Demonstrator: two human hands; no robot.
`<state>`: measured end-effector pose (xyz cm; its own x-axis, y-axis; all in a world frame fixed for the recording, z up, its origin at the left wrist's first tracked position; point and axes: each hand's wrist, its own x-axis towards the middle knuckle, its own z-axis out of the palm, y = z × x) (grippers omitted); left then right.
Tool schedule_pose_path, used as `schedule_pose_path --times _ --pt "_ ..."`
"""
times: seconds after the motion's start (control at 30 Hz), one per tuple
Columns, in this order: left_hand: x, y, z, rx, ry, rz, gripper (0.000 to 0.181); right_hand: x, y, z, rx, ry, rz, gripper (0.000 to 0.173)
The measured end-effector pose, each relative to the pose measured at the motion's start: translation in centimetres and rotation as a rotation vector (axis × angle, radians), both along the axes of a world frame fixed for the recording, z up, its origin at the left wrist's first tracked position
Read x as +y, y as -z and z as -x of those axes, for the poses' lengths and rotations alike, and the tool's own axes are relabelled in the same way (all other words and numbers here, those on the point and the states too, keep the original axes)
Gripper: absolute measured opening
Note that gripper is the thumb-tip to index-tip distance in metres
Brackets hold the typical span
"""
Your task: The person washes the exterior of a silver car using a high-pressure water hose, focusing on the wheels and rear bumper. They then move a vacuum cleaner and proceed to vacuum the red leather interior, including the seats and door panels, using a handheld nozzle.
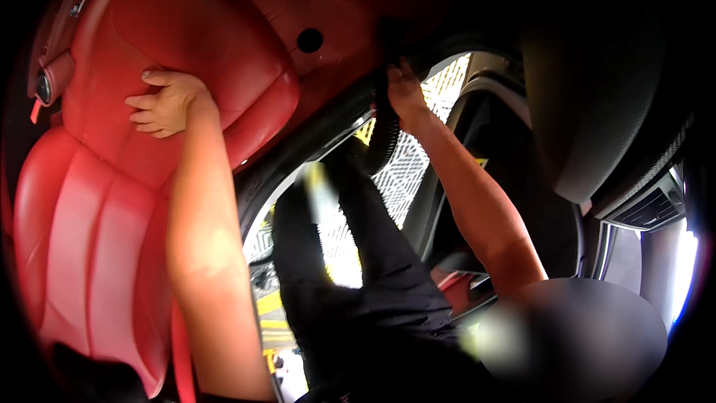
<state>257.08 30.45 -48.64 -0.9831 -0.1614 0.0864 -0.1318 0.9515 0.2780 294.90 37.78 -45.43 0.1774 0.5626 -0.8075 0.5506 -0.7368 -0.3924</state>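
Note:
My left hand [168, 103] rests palm down, fingers spread, on the cushion [235, 56] of a red leather car seat. It holds nothing. The seat's pleated backrest [92, 235] lies nearer the lower left corner. Right of the seat, my right hand [406, 95] grips a black corrugated hose [384, 143]. The hose's upper end runs into deep shadow over the red footwell floor [341, 17], so its tip cannot be made out.
A black round spot [310, 40] marks the footwell floor. The dark door sill [313, 134] crosses between seat and legs. At right are the open car door [503, 162], dark dashboard [598, 101] and air vent [649, 210]. White floor grating [411, 168] shows outside. A red seat belt [182, 347] hangs beside the backrest.

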Motion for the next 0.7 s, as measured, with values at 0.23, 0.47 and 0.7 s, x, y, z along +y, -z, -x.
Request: schedule_pose_path --times 0.23,0.47,0.7 --pt "0.8 0.4 -0.1 -0.012 -0.046 0.038 0.079 -7.9 -9.5 5.2 0.211 -0.134 0.456 0.072" --pt "1.2 -0.2 -1.0 -0.004 -0.014 0.059 0.075 -1.6 -8.0 1.9 0.120 -0.712 -0.241 0.073" --pt "-0.3 0.6 -0.1 0.025 -0.063 0.159 0.078 1.5 -8.0 -1.4 -0.127 -1.353 0.071 0.071"
